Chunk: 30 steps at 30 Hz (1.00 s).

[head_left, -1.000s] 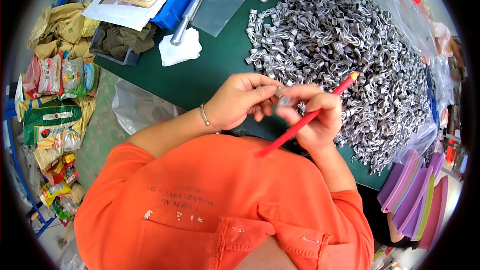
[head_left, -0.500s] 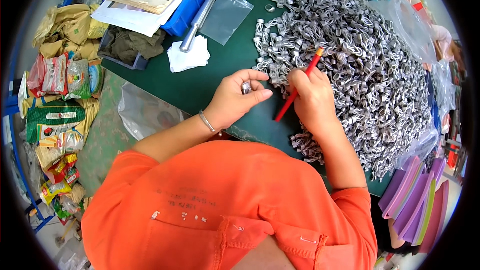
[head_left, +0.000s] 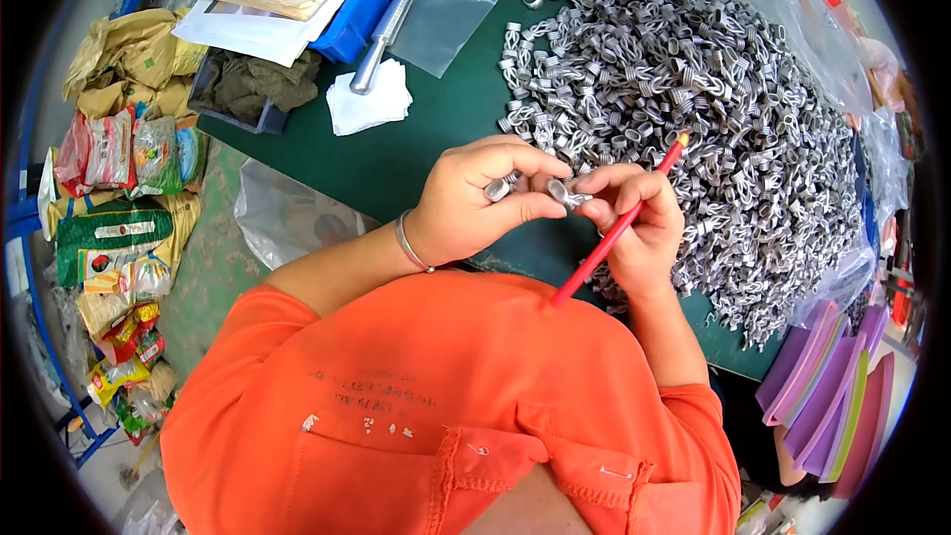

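My left hand (head_left: 474,196) is closed, thumb and forefinger meeting on a small grey metal ring piece (head_left: 569,195). Tucked in the curled fingers of the same hand is another shiny grey ring piece (head_left: 502,185); whether it is worn or held, I cannot tell. The fingertips of my right hand (head_left: 639,228) touch the piece between the hands from the other side. That hand also keeps a red pencil-like stick (head_left: 616,243) with an orange tip, slanting across its fingers. Right beside it spreads a big heap of looped grey metal ring pieces (head_left: 733,139).
On the green table (head_left: 451,139) lie a white paper stack (head_left: 369,104), a tapered metal rod (head_left: 369,69), a clear zip bag (head_left: 446,25) and a lone ring (head_left: 533,1). Left are a blue tray (head_left: 352,25) and a bin of dark cloth (head_left: 253,84). Purple foam sheets (head_left: 817,386) stand right.
My right hand has come off the heap's edge and turned, meeting my left hand at a ring piece. The red stick now slants further right. My left fingers have closed together.
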Each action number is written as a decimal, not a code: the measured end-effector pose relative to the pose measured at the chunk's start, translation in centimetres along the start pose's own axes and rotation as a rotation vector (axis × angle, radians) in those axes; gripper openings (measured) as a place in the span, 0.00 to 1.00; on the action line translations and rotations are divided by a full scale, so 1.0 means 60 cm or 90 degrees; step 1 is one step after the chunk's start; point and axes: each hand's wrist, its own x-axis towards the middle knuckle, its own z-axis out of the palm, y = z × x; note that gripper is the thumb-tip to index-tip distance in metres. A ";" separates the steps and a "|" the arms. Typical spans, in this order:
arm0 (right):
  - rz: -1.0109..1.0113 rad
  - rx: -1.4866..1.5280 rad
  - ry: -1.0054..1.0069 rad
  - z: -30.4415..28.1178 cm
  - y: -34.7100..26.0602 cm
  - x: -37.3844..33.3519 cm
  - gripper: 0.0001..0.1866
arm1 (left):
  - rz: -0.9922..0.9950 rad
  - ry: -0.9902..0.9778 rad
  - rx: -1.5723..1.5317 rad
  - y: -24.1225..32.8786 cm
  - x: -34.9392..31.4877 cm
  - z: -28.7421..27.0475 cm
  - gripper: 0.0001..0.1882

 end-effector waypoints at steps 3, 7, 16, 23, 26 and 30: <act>-0.224 -0.136 -0.014 0.002 0.015 -0.002 0.16 | 0.035 -0.014 0.004 0.001 0.002 0.001 0.14; -0.293 -0.198 0.045 0.011 0.006 -0.003 0.19 | 0.036 0.008 -0.008 -0.007 -0.001 0.004 0.13; -0.471 -0.341 -0.029 0.019 -0.016 0.008 0.24 | -0.416 -0.046 -0.392 -0.018 -0.016 0.009 0.12; -0.417 -0.741 0.023 -0.008 -0.022 0.062 0.09 | -0.513 0.099 -0.614 -0.040 -0.011 -0.002 0.05; -0.341 -0.937 -0.070 -0.011 -0.022 0.088 0.12 | -0.502 0.129 -0.514 -0.035 -0.004 -0.008 0.05; -0.321 -0.857 -0.035 -0.017 -0.023 0.087 0.13 | -0.458 0.143 -0.437 -0.029 -0.001 -0.009 0.07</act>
